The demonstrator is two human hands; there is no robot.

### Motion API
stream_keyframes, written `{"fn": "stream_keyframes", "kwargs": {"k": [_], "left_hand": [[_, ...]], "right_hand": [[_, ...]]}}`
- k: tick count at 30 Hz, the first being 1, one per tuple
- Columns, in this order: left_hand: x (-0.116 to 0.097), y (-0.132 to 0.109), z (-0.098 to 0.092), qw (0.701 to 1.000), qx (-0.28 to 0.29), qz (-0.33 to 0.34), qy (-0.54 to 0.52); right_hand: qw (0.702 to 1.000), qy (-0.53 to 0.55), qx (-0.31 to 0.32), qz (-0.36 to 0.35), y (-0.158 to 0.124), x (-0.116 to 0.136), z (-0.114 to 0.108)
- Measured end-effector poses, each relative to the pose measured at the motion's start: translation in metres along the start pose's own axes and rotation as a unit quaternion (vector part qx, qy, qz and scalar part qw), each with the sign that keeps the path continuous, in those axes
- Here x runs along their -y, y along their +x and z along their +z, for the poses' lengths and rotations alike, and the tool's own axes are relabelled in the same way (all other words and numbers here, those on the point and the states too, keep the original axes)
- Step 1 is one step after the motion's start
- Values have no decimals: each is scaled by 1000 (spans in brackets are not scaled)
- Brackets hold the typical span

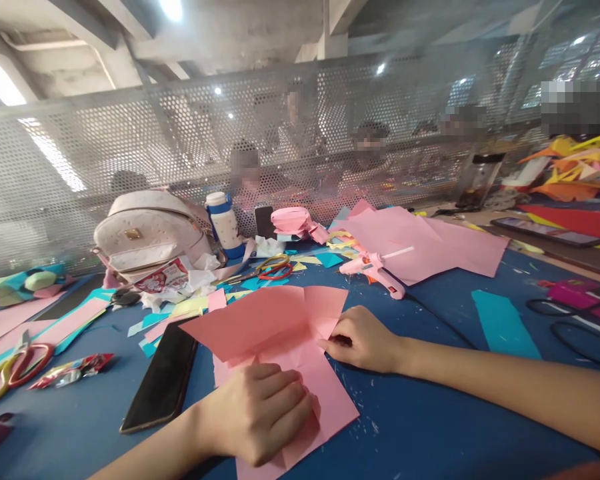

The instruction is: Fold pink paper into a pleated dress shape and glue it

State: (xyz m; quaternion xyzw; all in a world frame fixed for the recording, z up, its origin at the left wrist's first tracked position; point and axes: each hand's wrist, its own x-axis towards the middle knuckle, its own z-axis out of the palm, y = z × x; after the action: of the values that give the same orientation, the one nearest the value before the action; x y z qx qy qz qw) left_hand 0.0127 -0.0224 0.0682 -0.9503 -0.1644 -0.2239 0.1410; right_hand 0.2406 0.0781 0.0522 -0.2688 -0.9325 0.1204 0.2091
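Note:
A pink sheet of paper (275, 327), partly folded, lies on the blue table (430, 427) in front of me. My left hand (260, 413) rests on its lower part with the fingers curled, pressing the paper down. My right hand (363, 340) pinches the right edge of the same sheet near a fold. A black phone (163, 377) lies face down just left of the paper.
A pink glue gun (375, 270), more pink sheets (420, 247), scissors (15, 367), a candy wrapper (73, 370), a white backpack (150, 233) and a bottle (225, 223) lie around. Teal strip (503, 323) at right. Perforated metal screen (105, 147) behind, people beyond it.

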Motion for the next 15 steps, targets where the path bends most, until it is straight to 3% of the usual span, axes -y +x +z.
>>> {"fn": "stream_keyframes", "kwargs": {"k": [3, 6, 9, 10, 12, 14, 15], "left_hand": [[3, 2, -17, 994, -15, 66, 81], [17, -2, -42, 983, -75, 38, 162], [35, -5, -65, 955, -160, -88, 235], [40, -6, -70, 948, -161, -146, 234], [49, -8, -76, 947, -128, -243, 164], [58, -14, -74, 944, -94, -313, 29], [63, -18, -71, 929, -101, -353, -40]], "right_hand": [[1000, 7, 7, -7, -1, -4, 0], [1000, 9, -9, -17, -1, -8, 0], [999, 9, -31, -11, -1, -9, 1], [999, 15, -28, -6, -1, -9, 1], [999, 32, -16, 3, 0, -7, 0], [999, 48, -4, 10, 1, -6, -1], [998, 54, -1, 12, 1, -5, -1]]}}
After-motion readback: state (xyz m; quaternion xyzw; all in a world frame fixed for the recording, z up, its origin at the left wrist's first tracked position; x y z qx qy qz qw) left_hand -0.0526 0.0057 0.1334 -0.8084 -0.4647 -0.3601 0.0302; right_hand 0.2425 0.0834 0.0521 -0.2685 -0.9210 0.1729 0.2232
